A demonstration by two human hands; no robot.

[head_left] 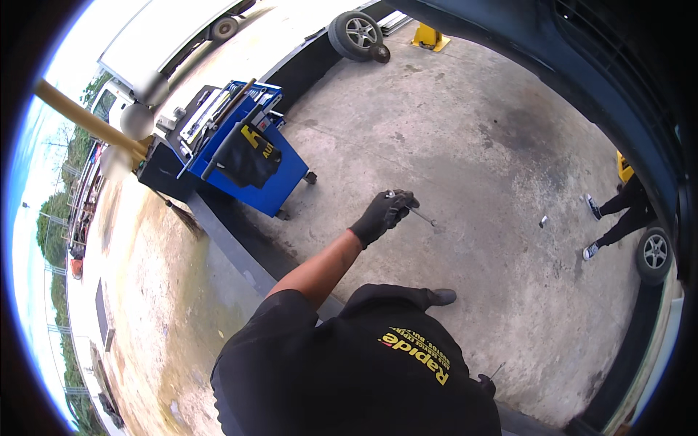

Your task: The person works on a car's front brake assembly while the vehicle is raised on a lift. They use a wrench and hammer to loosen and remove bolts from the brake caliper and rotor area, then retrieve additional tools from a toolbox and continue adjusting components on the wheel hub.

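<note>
My left hand (383, 216), in a black glove, is stretched out ahead of me above the concrete floor. Its fingers are closed around a slim metal wrench (424, 216), whose open end points right. A small silver bit also shows at the top of the fist, but I cannot tell whether it belongs to the wrench. Low on the right, my right hand (487, 385) is mostly hidden behind my black shirt. A thin metal rod-like tool (497, 372) sticks up out of it; its kind is too small to tell.
To the left stands a blue tool cart (265, 174) with tools on top and a dark cover draped over its side. A wheel (355, 35) lies at the far wall near a yellow stand (430, 36). A vehicle body (582, 65) overhangs. Another person's legs (625, 214) are at right, near another wheel (654, 254).
</note>
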